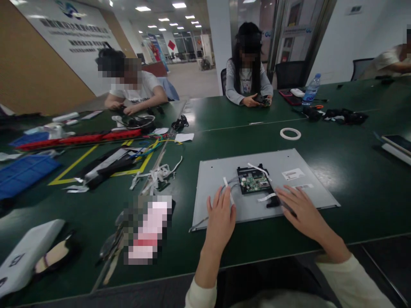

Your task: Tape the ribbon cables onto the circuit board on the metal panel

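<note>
A flat grey metal panel (308, 179) lies on the green table in front of me. On its middle sits a black bracket with a green circuit board (255, 183), held about by a few strips of white tape (266, 197). Thin grey wires run from the board toward the panel's left side. My left hand (221, 216) rests over the wires and a tape strip, fingers stretched out. Spread flat at the right of the board is my right hand (298, 209), its fingertips near the black bracket's lower end. What lies under the fingers is hidden.
A white tape roll (290, 134) lies beyond the panel. Crumpled tape scraps (159, 176), a blurred pink-and-white item (152, 229) and a white device (28, 252) are at left. A bottle (311, 90) stands at far right. Two people sit opposite.
</note>
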`<state>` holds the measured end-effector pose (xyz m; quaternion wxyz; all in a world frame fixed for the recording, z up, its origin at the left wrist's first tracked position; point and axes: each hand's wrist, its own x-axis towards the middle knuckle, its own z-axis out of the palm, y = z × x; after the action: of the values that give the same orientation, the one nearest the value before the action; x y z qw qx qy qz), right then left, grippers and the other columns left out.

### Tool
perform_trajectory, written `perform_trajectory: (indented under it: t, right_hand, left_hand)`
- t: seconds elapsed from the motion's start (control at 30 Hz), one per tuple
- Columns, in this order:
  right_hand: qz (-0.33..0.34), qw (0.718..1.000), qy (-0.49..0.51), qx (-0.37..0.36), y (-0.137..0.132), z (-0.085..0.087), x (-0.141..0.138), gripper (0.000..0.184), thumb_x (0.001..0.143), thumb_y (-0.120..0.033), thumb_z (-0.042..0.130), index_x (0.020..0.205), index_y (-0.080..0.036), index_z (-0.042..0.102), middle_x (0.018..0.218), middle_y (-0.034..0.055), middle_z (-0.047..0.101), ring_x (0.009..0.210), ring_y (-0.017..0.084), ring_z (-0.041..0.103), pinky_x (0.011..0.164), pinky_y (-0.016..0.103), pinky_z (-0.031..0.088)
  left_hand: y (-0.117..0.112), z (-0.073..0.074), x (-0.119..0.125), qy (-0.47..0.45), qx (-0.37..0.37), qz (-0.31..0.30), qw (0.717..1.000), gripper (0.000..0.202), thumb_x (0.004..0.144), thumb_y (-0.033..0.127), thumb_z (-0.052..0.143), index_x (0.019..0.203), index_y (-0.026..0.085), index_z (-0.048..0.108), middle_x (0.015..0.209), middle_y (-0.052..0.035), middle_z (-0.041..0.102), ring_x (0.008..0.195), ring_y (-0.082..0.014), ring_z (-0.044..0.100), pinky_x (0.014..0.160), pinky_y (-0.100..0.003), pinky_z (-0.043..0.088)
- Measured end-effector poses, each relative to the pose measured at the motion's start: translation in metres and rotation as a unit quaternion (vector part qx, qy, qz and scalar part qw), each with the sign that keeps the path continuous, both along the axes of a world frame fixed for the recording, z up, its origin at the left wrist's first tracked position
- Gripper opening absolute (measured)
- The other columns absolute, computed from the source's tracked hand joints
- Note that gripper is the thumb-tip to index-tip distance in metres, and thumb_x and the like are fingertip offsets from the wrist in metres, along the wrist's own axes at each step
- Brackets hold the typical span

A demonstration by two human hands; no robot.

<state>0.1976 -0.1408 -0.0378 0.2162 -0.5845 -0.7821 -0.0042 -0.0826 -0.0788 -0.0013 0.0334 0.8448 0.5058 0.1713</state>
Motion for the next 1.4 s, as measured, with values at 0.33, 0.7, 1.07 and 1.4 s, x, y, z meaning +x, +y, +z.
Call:
perform_trajectory:
  t: [0.33, 0.7, 1.07, 1.4]
  right_hand:
    - [-0.023, 0.993, -0.095, -0.064, -0.011, -0.001, -0.013, 0.068, 0.092, -0.047, 0.038, 0.150, -0.022, 0.013, 0.150, 0.0053, 0.030, 0.140, 0.027, 0.022, 0.110, 0.056, 0.023]
    - [-0.035, 0.998, -0.040, -0.018, -0.012, -0.012, -0.006, 0.065, 0.093, -0.039, 0.038, 0.150, -0.019, 0.013, 0.150, 0.0090, 0.031, 0.140, 0.024, 0.024, 0.110, 0.049, 0.028]
    - [-0.004, 0.998, -0.055, -0.030, -0.011, -0.014, -0.001, 0.064, 0.087, -0.020, 0.037, 0.149, -0.018, 0.020, 0.150, 0.0065, 0.030, 0.139, 0.020, 0.025, 0.112, 0.046, 0.028]
    - [-0.016, 0.997, -0.052, -0.045, -0.010, -0.013, -0.001, 0.054, 0.091, -0.029, 0.035, 0.143, -0.015, 0.033, 0.149, 0.0059, 0.032, 0.139, 0.019, 0.027, 0.113, 0.044, 0.027]
  left_hand:
    - [-0.001, -0.004, -0.005, 0.007, -0.025, 0.007, 1.000, 0.048, 0.094, 0.021, 0.033, 0.141, 0.018, 0.029, 0.145, -0.0111, 0.041, 0.140, -0.0242, 0.026, 0.112, -0.056, 0.020]
    - [-0.031, 0.017, 0.046, -0.028, 0.029, -0.009, 0.999, 0.043, 0.094, 0.022, 0.033, 0.135, 0.017, 0.041, 0.143, -0.0091, 0.044, 0.139, -0.0215, 0.028, 0.115, -0.049, 0.021]
    - [-0.066, -0.021, 0.136, -0.044, 0.007, 0.049, 0.998, 0.047, 0.094, 0.036, 0.038, 0.133, 0.010, 0.045, 0.140, -0.0144, 0.046, 0.130, -0.0265, 0.041, 0.108, -0.055, 0.031]
    - [-0.063, -0.019, 0.130, -0.049, 0.005, 0.029, 0.998, 0.045, 0.094, 0.032, 0.039, 0.134, 0.012, 0.042, 0.136, -0.0125, 0.051, 0.128, -0.0247, 0.044, 0.108, -0.054, 0.031]
